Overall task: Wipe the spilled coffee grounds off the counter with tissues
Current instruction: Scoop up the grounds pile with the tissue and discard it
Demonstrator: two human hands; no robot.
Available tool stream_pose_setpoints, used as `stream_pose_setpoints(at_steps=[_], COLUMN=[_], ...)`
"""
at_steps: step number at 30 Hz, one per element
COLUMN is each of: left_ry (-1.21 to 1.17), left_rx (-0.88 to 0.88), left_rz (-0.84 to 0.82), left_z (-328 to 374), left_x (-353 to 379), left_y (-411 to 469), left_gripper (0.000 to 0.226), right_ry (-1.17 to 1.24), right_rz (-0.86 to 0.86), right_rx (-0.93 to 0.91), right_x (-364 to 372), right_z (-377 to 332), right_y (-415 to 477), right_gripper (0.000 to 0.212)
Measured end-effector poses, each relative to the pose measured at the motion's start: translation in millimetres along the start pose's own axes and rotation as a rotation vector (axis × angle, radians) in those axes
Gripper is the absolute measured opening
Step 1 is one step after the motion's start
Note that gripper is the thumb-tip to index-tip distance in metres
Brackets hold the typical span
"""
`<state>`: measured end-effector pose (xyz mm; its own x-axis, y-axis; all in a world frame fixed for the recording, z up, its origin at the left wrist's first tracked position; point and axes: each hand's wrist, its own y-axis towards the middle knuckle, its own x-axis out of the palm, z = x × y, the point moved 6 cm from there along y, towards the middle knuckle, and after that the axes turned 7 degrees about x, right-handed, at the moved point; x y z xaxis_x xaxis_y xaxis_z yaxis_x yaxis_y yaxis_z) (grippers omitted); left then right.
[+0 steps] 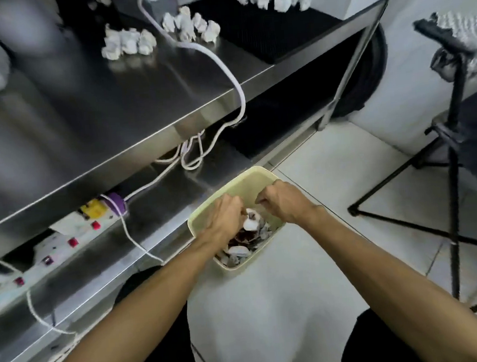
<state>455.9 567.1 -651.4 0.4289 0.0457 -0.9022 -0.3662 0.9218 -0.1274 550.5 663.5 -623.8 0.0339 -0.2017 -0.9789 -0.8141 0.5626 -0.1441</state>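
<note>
Left hand (223,220) and right hand (286,204) over pale bin (250,180); soiled crumpled tissues (249,225) inside

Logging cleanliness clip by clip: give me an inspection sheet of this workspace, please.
Surface: stainless counter, no grounds discernible; left part blurred.
Job's things: crumpled tissues in clusters on the counter; used tissues, some brown-stained, in pale bin on the floor.
Clutter: black mat at the counter's back.
Hands: left hand and right hand over the bin, fingers curled; what they hold is unclear.
Cables: white cable drapes over the counter edge; power strip on the lower shelf.
Surroundings: tiled floor, black tripod stand at right.
</note>
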Motion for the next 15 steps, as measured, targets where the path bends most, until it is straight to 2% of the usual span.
stream_pose_setpoints(at_steps=[2, 4, 7, 11, 15], left_ry=[-0.061, -0.114, -0.052, 0.027, 0.033], left_rx=[-0.035, -0.070, -0.006, 0.076, 0.049], left_rz=[0.006, -0.004, -0.040, 0.065, 0.169], left_z=[-6, -12, 3, 55, 104], left_x=[12, 18, 1, -82, -168], left_y=[5, 7, -2, -28, -54], left_gripper=[0.005, 0.013, 0.020, 0.015, 0.019], right_ry=[0.031, 0.061, 0.114, 0.256, 0.375], right_rz=[0.010, 0.023, 0.057, 0.078, 0.106], right_rx=[0.034, 0.058, 0.078, 0.128, 0.181], right_x=[2, -1, -23, -87, -170], right_z=[4, 7, 6, -1, -18], right_y=[2, -1, -14, -39, -65], right_gripper=[0.020, 0.016, 0.015, 0.015, 0.017])
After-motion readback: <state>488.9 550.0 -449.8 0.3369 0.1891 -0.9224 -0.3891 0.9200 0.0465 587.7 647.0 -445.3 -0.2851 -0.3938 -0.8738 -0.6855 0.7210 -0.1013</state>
